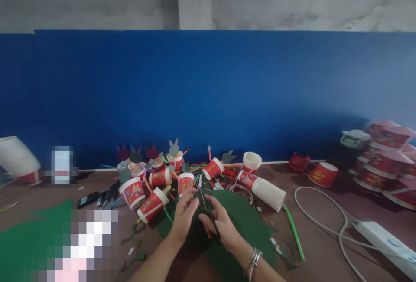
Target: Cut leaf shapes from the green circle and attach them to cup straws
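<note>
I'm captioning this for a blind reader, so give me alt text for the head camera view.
A person's right hand works scissors on dark green felt steadied by the left hand, on a brown table. Behind them lie red paper cups, coloured straws and a white cup stack, before a blue wall.

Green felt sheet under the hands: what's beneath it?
The green felt sheet lies on the brown table. A green straw pokes out at its right edge. Anything else under it is covered.
</note>
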Demonstrator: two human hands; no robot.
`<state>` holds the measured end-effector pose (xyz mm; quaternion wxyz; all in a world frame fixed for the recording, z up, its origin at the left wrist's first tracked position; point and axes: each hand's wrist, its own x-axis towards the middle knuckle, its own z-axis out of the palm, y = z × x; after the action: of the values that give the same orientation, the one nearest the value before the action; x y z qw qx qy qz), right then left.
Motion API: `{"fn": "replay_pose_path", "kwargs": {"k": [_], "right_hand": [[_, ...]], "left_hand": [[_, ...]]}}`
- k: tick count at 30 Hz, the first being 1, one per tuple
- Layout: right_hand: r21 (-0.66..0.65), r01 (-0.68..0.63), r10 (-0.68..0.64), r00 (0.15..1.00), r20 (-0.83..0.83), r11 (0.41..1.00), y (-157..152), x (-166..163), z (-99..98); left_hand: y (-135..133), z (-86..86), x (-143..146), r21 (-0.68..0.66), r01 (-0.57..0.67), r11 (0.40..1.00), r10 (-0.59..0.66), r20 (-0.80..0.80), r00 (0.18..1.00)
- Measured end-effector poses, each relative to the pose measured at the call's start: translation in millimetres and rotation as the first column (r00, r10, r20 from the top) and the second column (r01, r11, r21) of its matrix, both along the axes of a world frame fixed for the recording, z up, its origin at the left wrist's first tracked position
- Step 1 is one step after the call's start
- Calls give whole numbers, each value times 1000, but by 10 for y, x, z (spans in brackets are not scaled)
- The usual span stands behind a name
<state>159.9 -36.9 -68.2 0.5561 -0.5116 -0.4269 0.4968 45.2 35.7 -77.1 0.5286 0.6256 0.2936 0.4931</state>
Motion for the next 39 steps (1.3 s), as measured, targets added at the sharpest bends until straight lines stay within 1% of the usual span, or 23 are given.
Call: {"fn": "replay_pose_path", "kwargs": {"k": [7,13,16,24,30,32,37,39], "right_hand": [[-25,-2,2,1000,9,1000,-16,-17,58],[-18,-14,14,1000,4,1000,-23,-25,53],[-5,-9,9,1000,15,1000,-18,-20,39],[-22,-11,12,1000,14,1000,0,-3,42],[-12,-20,21,1000,14,1000,-8,-7,49],[-26,-24,24,1000,13,999,-16,-12,62],[-28,-52,52,999,6,998,-22,-15,66],[-20,-46,47,999,15,999,-18,-9,52]], "left_hand": [[-11,28,1,-12,-41,999,41,27,999],[-13,69,-6,-8,12,1000,-12,3,1000],[-12,67,-5,-9,15,1000,-15,9,1000],[-17,43,2,20,-59,998,59,-17,998],[-12,34,-4,41,-79,996,81,-34,996],[-8,41,-10,47,-74,996,75,-35,997],[7,55,-14,58,-4,998,7,-45,999],[11,43,-11,50,-6,999,8,-41,999]]}}
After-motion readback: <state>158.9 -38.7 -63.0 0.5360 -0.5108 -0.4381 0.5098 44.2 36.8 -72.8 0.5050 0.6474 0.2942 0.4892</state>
